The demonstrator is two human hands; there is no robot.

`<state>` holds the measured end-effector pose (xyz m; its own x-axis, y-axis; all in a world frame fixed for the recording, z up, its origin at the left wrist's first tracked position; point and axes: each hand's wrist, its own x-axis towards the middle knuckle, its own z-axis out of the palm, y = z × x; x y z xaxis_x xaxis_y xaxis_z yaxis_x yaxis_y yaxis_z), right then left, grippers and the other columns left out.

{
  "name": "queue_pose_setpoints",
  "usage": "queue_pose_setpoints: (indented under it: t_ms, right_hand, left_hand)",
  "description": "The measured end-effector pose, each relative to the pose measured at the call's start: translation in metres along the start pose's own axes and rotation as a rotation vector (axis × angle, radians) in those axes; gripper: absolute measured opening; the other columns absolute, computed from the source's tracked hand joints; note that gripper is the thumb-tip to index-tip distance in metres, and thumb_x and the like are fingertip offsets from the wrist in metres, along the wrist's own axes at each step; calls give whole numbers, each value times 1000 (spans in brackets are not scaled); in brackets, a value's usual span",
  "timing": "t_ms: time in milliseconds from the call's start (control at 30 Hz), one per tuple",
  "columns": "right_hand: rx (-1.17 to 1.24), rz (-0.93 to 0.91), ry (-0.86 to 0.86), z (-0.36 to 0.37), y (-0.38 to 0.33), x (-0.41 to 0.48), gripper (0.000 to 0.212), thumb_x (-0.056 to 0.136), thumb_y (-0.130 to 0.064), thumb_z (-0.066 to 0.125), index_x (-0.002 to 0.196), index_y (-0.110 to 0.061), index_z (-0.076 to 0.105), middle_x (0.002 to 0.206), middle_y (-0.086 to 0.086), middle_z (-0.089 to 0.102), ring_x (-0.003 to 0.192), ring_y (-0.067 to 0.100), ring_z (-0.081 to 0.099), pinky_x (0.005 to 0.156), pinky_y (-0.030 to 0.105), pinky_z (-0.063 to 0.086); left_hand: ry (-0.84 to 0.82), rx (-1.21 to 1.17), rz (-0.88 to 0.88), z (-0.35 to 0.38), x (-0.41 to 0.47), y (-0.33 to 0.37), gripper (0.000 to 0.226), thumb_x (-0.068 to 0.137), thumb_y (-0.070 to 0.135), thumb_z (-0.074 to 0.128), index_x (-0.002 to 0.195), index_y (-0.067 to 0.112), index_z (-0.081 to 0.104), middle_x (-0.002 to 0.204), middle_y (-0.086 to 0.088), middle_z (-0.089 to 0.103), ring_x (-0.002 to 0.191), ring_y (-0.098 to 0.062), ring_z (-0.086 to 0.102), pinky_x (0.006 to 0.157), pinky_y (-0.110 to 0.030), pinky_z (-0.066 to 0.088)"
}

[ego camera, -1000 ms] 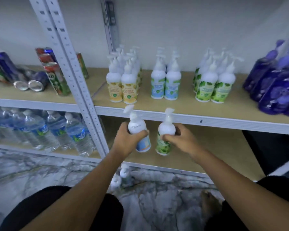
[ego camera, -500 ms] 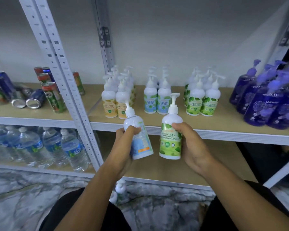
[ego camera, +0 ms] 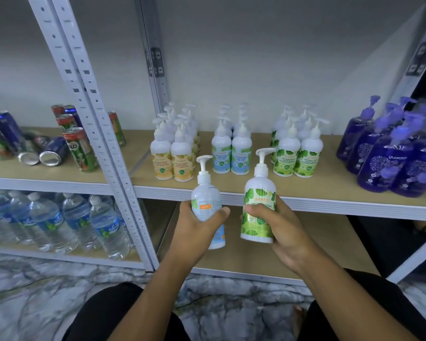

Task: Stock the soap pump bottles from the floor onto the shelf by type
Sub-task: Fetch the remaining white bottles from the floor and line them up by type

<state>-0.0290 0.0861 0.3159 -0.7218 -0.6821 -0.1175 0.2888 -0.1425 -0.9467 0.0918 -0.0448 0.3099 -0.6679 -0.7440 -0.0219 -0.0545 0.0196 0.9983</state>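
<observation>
My left hand (ego camera: 197, 227) grips a white pump bottle with a blue label (ego camera: 206, 200), its back turned to me. My right hand (ego camera: 278, 230) grips a white pump bottle with a green leaf label (ego camera: 258, 205). Both bottles are upright, held just below the front edge of the wooden shelf (ego camera: 330, 193). On that shelf stand grouped pump bottles: yellow-label ones (ego camera: 172, 153), blue-label ones (ego camera: 231, 151), green-label ones (ego camera: 296, 151) and purple ones (ego camera: 391, 156).
A white perforated upright post (ego camera: 103, 143) splits the rack. Left of it lie and stand drink cans (ego camera: 67, 143), with water bottles (ego camera: 59, 222) on the shelf below. The lower shelf board (ego camera: 305, 242) lies behind my hands. Marble floor (ego camera: 35, 291) shows under my knees.
Both hands have raised their bottles from the lower shelf level up to the upper shelf's front edge. The view has tilted upward, and the floor bottles seen earlier are out of sight.
</observation>
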Motion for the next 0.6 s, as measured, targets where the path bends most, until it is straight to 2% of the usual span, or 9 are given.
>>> queue_pose_setpoints:
  t_ms: [67,200,300,367,500,600]
  right_hand:
    - [-25,-14,10,-1,1,-1,32,83,-7,74,113,-13,67,92,6,71,86,23,69,74,43,59]
    - [-32,-28,66,-1,3,0,35,82,-4,74,113,-17,65,95,6,72,86,23,71,78,44,58]
    - [-19,-16,121,-5,3,1,43,77,-9,79,116,-13,61,98,7,71,84,21,71,74,42,58]
    - [-2,-12,122,-7,3,1,45,78,-10,79,118,-10,60,97,8,71,84,21,70,75,43,58]
    - [-13,-47,101,-10,1,-1,50,76,0,79,118,-10,55,95,7,70,83,20,70,70,40,58]
    - [-84,-87,133,-14,2,-1,57,73,-1,83,118,-19,54,99,6,71,89,21,71,77,43,60]
  left_hand:
    - [-7,66,28,0,0,0,50,85,25,79,119,13,46,100,-7,64,80,-12,68,58,-15,53]
    - [-59,106,58,1,-1,0,47,89,16,73,126,18,45,101,5,63,80,-1,66,59,-9,50]
    - [-22,130,112,1,1,-3,41,76,23,87,108,20,61,89,4,73,75,-3,71,64,-18,57]
    - [-35,127,129,4,2,-3,31,75,23,88,96,19,65,80,3,74,72,-7,72,63,-21,57]
    - [-41,56,82,11,3,-4,47,77,27,86,110,16,54,97,-5,70,79,-7,70,65,-21,55]
    - [-59,26,67,16,5,-1,53,78,26,85,115,13,50,101,-10,67,81,-12,70,60,-17,54]
